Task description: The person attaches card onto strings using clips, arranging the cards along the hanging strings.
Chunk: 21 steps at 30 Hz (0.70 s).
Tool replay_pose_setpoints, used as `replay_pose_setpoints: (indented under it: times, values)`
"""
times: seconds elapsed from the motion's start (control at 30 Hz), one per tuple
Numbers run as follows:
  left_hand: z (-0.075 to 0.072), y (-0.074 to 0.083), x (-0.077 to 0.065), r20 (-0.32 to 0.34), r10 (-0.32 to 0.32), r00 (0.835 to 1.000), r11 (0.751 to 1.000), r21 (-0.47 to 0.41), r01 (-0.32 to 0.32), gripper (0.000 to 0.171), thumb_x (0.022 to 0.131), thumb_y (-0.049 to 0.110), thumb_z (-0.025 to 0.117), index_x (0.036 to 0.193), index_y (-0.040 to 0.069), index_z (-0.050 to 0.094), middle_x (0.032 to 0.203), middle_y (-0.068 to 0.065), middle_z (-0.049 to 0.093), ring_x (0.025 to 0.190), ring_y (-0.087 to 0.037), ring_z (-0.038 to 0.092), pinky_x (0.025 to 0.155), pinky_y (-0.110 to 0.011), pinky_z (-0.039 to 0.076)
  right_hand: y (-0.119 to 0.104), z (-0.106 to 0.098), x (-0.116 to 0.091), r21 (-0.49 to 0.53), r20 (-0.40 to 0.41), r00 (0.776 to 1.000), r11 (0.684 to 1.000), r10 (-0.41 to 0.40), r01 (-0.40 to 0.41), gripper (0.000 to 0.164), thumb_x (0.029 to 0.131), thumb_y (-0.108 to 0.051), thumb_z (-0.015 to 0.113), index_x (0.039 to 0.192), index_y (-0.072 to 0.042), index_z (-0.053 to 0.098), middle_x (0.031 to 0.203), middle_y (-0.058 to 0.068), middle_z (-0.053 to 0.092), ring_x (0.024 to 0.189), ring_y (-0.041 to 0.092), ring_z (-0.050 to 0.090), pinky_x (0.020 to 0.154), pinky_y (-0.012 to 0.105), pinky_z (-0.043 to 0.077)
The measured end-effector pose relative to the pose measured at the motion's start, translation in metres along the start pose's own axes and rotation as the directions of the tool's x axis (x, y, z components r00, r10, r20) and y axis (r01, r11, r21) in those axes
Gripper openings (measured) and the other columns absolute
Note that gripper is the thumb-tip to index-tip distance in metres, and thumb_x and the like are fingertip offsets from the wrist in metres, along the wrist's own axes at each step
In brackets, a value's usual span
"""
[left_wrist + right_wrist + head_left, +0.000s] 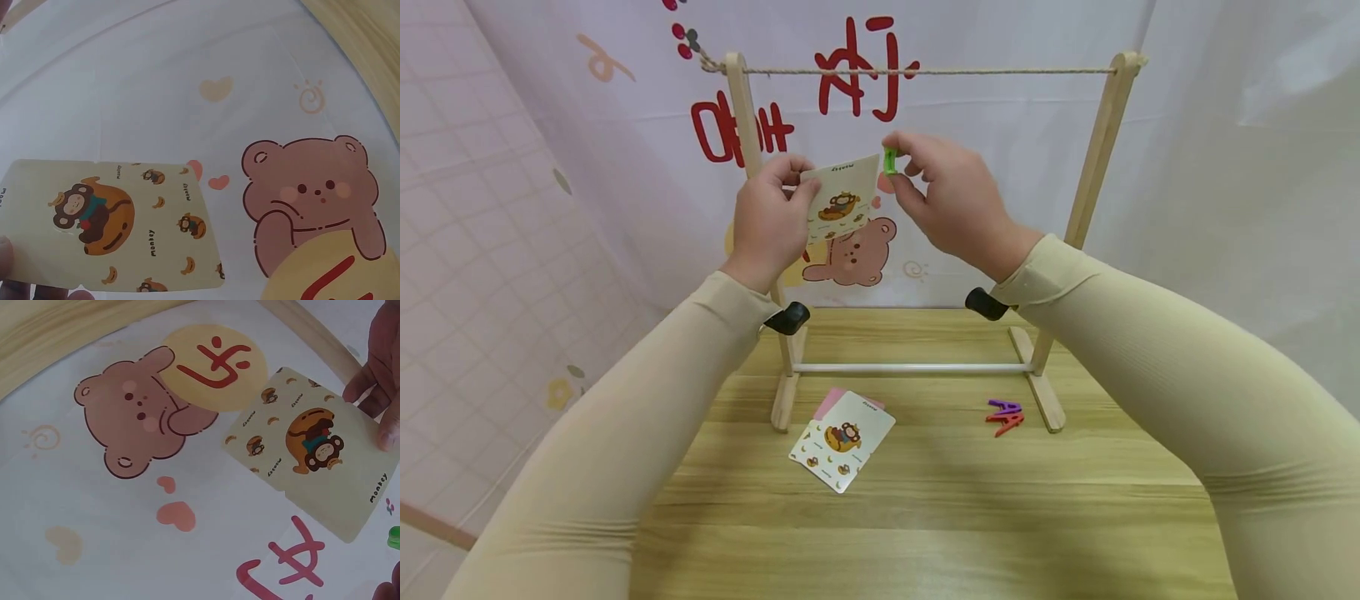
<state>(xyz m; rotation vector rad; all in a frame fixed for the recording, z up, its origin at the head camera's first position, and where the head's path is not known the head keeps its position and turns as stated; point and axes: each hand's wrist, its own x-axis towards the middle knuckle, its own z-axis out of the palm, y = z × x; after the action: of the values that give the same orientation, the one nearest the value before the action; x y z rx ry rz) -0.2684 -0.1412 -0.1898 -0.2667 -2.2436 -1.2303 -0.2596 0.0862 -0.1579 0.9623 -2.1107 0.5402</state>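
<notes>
The right hand (pixel 953 193) pinches a green clip (pixel 890 161) just beside the monkey card (pixel 841 200), which the left hand (pixel 771 223) grips. A steady card should help (a skewed clip might slip). Nothing visibly stands between; a rope (pixel 985 72) stretches above, a purple clip (pixel 1006 407) and red clip (pixel 1006 420) lie below.

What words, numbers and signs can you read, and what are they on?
"monkey": on the held card, once along one edge and again in smaller letters among the little pictures.
Table card: its top word and tiny words are too small and blurred to read.
Backdrop: big red writing, partly covered, that I can't read for sure.
Yellow circle: one red sign, also unclear to me.
No numbers I can make out.
</notes>
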Motion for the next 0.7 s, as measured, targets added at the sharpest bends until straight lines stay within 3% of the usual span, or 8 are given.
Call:
replay_pose_setpoints:
  times: [0.17, 0.47, 0.7]
  values:
    - [-0.002, 0.01, 0.005, -0.032, 0.0, 0.999, 0.999, -0.039, -0.001, 0.018, 0.108, 0.026, 0.061, 0.119, 0.014, 0.068, 0.117, -0.004, 0.071, 0.105, -0.016, 0.073, 0.096, -0.034, 0.06, -0.003, -0.003, 0.011, 0.002, -0.024, 1.0, 1.0, -0.001, 0.001, 0.028, 0.105, -0.012, 0.061, 0.131, -0.002, 0.066, 0.128, 0.012, 0.075, 0.105, 0.029, 0.071, 0.093, 0.043, 0.054]
    - [-0.003, 0.023, 0.014, -0.093, 0.011, 0.996, 0.997, -0.076, -0.018, 0.021, 0.108, 0.026, 0.061, 0.121, 0.012, 0.067, 0.118, -0.004, 0.068, 0.104, -0.015, 0.071, 0.092, -0.031, 0.058, -0.009, -0.007, 0.029, 0.007, -0.066, 0.997, 0.999, -0.043, 0.044, 0.023, 0.105, -0.01, 0.059, 0.125, -0.003, 0.068, 0.123, 0.009, 0.076, 0.106, 0.028, 0.069, 0.097, 0.039, 0.055]
    - [-0.005, 0.032, 0.021, -0.12, 0.013, 0.993, 0.996, -0.08, -0.023, 0.021, 0.108, 0.028, 0.06, 0.123, 0.014, 0.066, 0.124, -0.002, 0.069, 0.109, -0.014, 0.071, 0.098, -0.031, 0.057, -0.015, -0.014, 0.044, -0.009, -0.078, 0.996, 0.999, -0.041, 0.041, 0.026, 0.108, -0.016, 0.058, 0.129, -0.005, 0.069, 0.125, 0.007, 0.076, 0.106, 0.028, 0.065, 0.097, 0.039, 0.051]
